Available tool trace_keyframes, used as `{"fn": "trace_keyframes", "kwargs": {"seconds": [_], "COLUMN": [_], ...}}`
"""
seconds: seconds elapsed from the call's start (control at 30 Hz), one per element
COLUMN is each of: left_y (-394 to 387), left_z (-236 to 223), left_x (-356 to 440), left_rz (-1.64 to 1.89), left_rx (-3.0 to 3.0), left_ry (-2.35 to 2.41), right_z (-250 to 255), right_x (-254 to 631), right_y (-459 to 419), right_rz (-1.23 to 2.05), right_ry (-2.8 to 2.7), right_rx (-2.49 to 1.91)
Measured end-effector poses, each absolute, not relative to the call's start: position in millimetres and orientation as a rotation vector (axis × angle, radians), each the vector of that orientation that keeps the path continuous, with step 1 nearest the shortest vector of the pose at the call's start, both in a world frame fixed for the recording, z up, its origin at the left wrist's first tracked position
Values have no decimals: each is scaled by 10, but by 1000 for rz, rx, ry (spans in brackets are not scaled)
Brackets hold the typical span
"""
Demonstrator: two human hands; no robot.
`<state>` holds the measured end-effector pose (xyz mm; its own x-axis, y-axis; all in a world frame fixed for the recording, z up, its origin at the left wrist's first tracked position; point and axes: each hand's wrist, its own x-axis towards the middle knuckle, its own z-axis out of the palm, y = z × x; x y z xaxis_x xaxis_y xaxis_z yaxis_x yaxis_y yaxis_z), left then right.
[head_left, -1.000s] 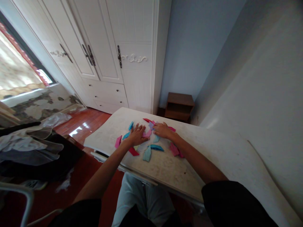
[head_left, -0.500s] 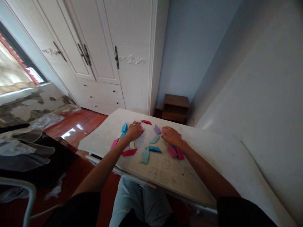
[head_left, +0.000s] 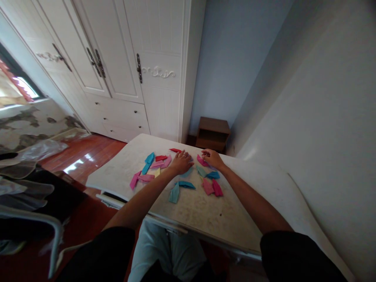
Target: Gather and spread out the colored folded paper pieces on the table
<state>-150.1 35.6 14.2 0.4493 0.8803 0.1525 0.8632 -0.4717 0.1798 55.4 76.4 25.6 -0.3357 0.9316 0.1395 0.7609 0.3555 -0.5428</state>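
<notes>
My left hand (head_left: 182, 161) lies palm down over the table, fingers stretched, close to a red folded paper (head_left: 174, 150) and partly covering a pale blue-green one (head_left: 188, 172). Half curled, my right hand (head_left: 212, 158) has its fingertips beside a magenta folded paper (head_left: 201, 160); contact is unclear. Toward me from the right hand lie a teal folded paper (head_left: 212, 175), a pale green one (head_left: 201, 170) and a crimson one (head_left: 217, 188). Between the forearms, a blue folded paper (head_left: 187, 185) touches a mint one (head_left: 174, 193).
Left of my left arm, several folded papers lie on the white table (head_left: 194, 219), among them a blue one (head_left: 149, 161) and a magenta one (head_left: 135, 180). Beyond the table stand a white wardrobe (head_left: 164, 102) and a brown nightstand (head_left: 214, 124). A wall borders the right side.
My left hand has moved right, uncovering pink and red folded papers. My right hand has drawn back from the papers under it, its fingers more curled; the teal piece now shows.
</notes>
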Motion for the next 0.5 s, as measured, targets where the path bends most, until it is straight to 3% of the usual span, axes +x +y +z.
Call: {"fn": "trace_keyframes", "kwargs": {"seconds": [0.23,0.37,0.5], "left_y": [95,-228,-448], "left_z": [239,225,138], "left_x": [-1386,-1373,-1422], "left_rz": [482,590,430], "left_rx": [2516,2459,2483], "left_ry": [1709,1550,1387], "right_z": [287,220,152], "right_x": [954,1254,1456], "right_y": [541,355,221], "right_rz": [549,490,440], "right_ry": [-2196,-2272,-2309], "right_rx": [-1421,-1436,-1513]}}
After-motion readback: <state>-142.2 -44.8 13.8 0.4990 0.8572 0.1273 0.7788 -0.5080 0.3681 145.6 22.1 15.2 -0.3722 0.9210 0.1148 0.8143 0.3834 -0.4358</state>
